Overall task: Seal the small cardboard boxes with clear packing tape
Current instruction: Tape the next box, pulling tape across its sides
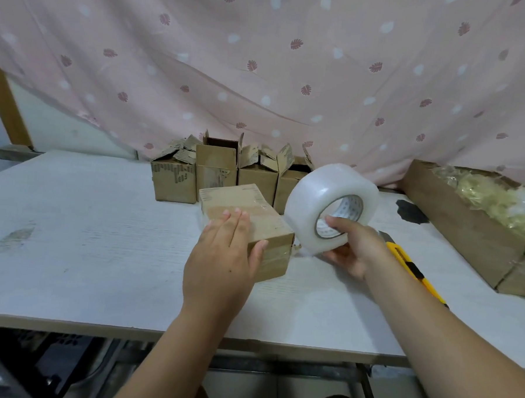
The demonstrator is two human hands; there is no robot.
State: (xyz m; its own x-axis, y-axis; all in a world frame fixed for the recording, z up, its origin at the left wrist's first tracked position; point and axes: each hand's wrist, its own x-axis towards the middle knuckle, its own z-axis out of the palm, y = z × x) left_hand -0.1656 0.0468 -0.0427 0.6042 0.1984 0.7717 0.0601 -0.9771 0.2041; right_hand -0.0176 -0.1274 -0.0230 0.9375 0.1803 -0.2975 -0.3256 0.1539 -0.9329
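Over on the left the white table looks a bit scuffed. Four small open boxes stand in a row at the back, by the pink curtain. Mid-table there's the closed box, with the left hand flat on top, fingers straight and together, thumb over the near end. Just right of it, the right hand grips the clear tape roll, thumb in the core. A yellow utility knife lies behind that wrist, then a long cardboard tray of strawy filler.
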